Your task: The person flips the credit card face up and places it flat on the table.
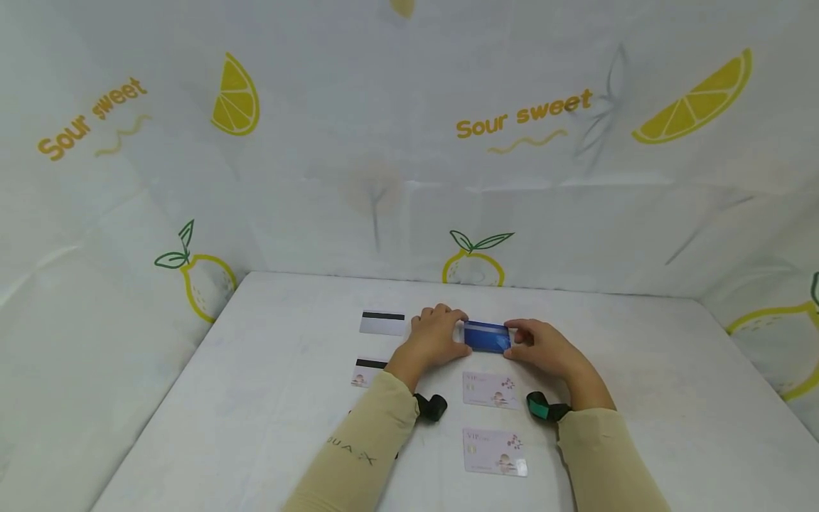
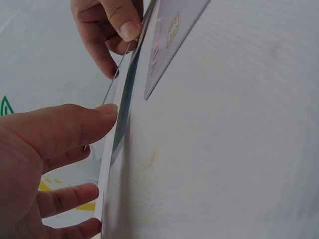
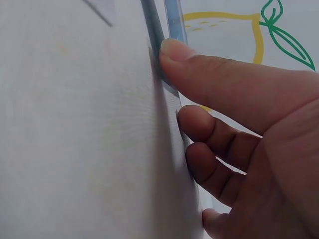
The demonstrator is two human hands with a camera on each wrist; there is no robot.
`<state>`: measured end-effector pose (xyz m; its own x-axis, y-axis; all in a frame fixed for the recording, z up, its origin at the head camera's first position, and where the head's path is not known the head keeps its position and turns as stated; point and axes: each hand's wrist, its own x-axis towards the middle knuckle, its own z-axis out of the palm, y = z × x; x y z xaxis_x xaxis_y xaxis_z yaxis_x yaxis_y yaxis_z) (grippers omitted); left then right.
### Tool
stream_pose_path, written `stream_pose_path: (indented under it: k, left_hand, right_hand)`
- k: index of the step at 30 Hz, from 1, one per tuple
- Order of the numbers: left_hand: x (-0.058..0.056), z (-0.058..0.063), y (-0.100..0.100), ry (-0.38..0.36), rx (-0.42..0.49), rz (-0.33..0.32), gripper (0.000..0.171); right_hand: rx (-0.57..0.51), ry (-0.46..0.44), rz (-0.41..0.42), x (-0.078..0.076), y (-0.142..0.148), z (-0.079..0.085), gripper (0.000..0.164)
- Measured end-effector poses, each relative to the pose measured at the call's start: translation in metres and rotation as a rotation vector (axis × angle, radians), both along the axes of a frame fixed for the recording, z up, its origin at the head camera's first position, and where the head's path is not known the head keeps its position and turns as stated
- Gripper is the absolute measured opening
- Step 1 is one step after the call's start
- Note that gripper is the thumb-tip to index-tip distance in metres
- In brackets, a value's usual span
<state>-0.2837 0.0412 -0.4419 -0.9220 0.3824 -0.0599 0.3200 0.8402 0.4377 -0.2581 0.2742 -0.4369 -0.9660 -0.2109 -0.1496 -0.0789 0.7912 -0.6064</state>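
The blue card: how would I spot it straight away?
On the white table, look toward the far side, where the left hand and right hand face each other. The blue card is held between them by its short ends. Its deep blue sets it apart from the pale pink cards on its near side and the black-striped cards to its left.

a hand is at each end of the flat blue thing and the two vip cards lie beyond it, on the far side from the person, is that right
Not quite: the two VIP cards lie nearer the person than the flat blue thing, as the head view shows. The left hand and right hand are indeed at its ends.
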Motion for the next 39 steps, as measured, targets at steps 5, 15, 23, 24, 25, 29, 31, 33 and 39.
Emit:
stream_pose_path:
  k: [5,15,23,24,25,29,31,33,39]
  left_hand:
    - [0.001,0.005,-0.001,-0.006,0.048,-0.012,0.054]
    - [0.003,0.011,0.001,-0.006,0.114,-0.041,0.054]
    - [0.003,0.013,0.001,0.000,0.141,-0.068,0.057]
    - [0.003,0.013,0.001,-0.003,0.145,-0.070,0.057]
    - [0.003,0.012,0.001,-0.005,0.147,-0.070,0.057]
    - [0.002,0.011,0.002,-0.018,0.162,-0.072,0.057]
    - [0.002,0.011,0.001,-0.024,0.175,-0.077,0.057]
    - [0.002,0.013,0.001,-0.036,0.206,-0.090,0.058]
    - [0.000,0.016,-0.003,-0.106,0.319,-0.133,0.070]
  right_hand:
    - [0.010,0.045,-0.007,-0.001,-0.002,0.002,0.067]
    - [-0.003,0.136,0.037,-0.002,-0.026,0.004,0.071]
    - [0.035,0.178,0.067,0.001,-0.043,0.009,0.063]
    - [0.038,0.176,0.059,0.001,-0.043,0.009,0.062]
    - [0.041,0.180,0.057,0.001,-0.043,0.009,0.061]
    - [0.022,0.180,0.045,0.002,-0.044,0.009,0.058]
    - [0.004,0.184,0.042,0.002,-0.044,0.009,0.056]
    - [-0.013,0.183,0.034,0.003,-0.043,0.009,0.056]
    - [-0.132,0.125,-0.035,0.004,-0.037,0.012,0.062]
